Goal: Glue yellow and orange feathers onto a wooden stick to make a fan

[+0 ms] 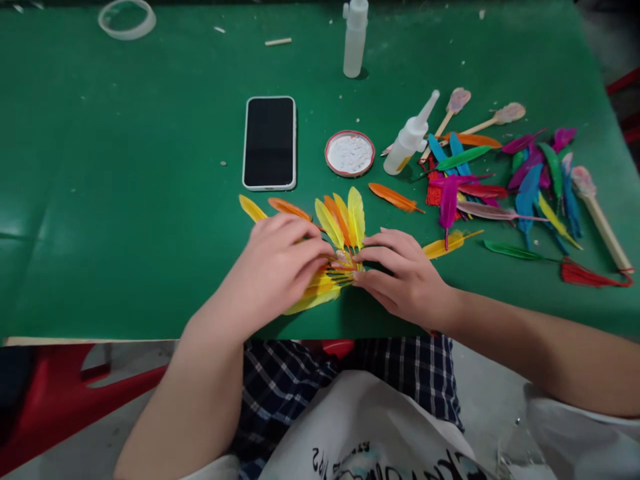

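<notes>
Tape ring (127,18): clear, round, lying at the far left edge of the tabletop (125,167), which is showing smooth green sheeting with a wide bare stretch down its left side.

Phone (269,142): flat, dark glass, pale rim, lying face up just beyond the hands.

Left hand (280,263): its grip is closing narrow over the fan (340,227), fingers curling down on the lower yellow feathers.

Fan: soft yellow and orange feathers spreading out from one hub, lying flat near the tabletop's front edge, between the two hands.

Bottle (355,37): white plastic, standing upright near the far edge.

Lid (350,153): round, red-rimmed, holding white paste, sitting right of the phone.

Nozzle bottle (411,137): white, lying tilted beside the lid.

Right hand (400,270): fingers reaching out straight, tips touching the fan's hub; the grip is looking narrow, but I cannot tell whether it is pinching.

Loose feathers (525,180): blue, magenta, green and orange, crowding the right side in a heap, with one yellow feather (445,245) lying just beside the right hand.

Sticks (483,125): wooden, with glue-crusted tips, lying behind the heap.

Tassel (590,275): red threads, lying near the right front edge.
</notes>
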A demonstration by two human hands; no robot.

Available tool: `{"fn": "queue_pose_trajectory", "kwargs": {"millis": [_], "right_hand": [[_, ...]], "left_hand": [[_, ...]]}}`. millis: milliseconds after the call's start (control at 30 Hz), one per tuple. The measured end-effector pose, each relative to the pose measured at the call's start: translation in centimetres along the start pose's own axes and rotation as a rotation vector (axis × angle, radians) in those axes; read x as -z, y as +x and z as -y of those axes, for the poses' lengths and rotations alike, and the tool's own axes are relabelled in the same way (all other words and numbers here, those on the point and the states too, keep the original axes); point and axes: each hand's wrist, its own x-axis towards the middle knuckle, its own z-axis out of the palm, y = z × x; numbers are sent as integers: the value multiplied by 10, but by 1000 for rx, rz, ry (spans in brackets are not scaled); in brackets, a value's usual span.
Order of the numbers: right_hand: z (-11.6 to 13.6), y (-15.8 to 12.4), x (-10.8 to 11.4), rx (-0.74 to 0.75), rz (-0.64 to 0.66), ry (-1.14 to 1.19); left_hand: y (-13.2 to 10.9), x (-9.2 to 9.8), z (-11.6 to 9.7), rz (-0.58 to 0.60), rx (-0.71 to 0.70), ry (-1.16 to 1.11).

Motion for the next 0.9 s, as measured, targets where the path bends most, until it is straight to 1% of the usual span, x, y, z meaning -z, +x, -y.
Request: {"fn": "queue_pose_trajectory", "kwargs": {"millis": [33,133,233,367,467,667,800,900], "right_hand": [[0,0,0,6,0,-4],[1,1,0,17,-13,-13],[2,3,2,12,-24,-2],[3,7,4,18,-21,1],[4,8,4,11,1,-2],[5,7,3,8,25,-19],[5,7,3,18,45,-38],[5,7,3,21,49,-19]], "left_hand": [[-3,3,5,-38,31,19],[-11,12,19,-100,148,44],[-16,15,26,-139,287,13],[-20,15,23,-95,405,-118],[-22,15,20,-36,431,-230],[-24,14,22,89,404,-394],[-25,14,24,105,418,-412],[-23,12,23,93,430,-433]]}}
